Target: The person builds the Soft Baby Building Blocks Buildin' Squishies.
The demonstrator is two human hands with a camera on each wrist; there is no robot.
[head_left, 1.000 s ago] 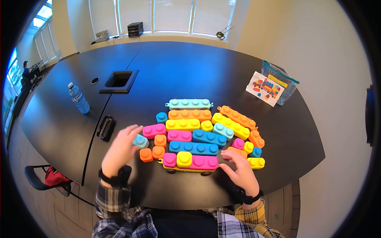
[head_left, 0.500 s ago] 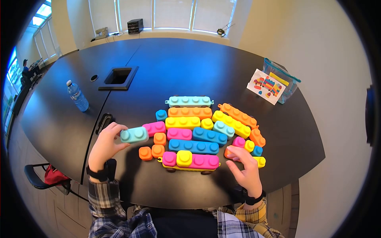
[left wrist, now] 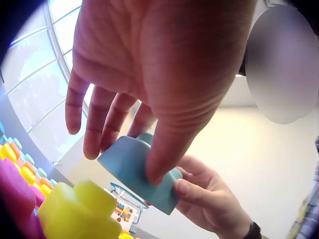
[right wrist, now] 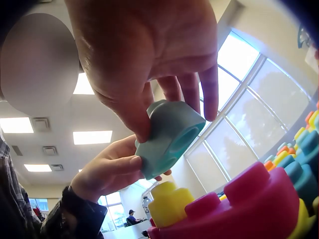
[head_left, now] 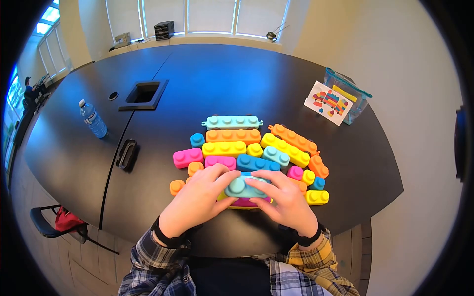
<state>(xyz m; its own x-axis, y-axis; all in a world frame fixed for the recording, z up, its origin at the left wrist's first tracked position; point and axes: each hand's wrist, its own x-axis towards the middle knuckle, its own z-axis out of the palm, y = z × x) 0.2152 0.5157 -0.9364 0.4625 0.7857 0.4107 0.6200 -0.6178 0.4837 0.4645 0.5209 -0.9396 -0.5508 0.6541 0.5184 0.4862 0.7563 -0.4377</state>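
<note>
Both hands pinch a light teal two-stud block [head_left: 239,186] over the near edge of the block group. My left hand [head_left: 200,200] grips its left end with thumb and fingers, and my right hand [head_left: 288,201] grips the right end. In the right wrist view the block [right wrist: 169,134] is tilted, its hollow underside partly showing. Below it is a pink block [right wrist: 249,204] on a yellow wheeled base, mostly covered by the hands in the head view. A yellow one-stud block [left wrist: 79,211] sits on the pink one, close under the held block.
Several coloured blocks lie beyond the hands, among them a teal wheeled base [head_left: 232,122] and an orange wheeled base [head_left: 294,139]. A picture card [head_left: 328,102] leans on a clear pouch [head_left: 359,106] at right. A water bottle [head_left: 93,119] stands at left.
My left hand lifted the light teal block from the left side and carried it right to the middle. My right hand left the orange block at right and took hold of the teal block too.
</note>
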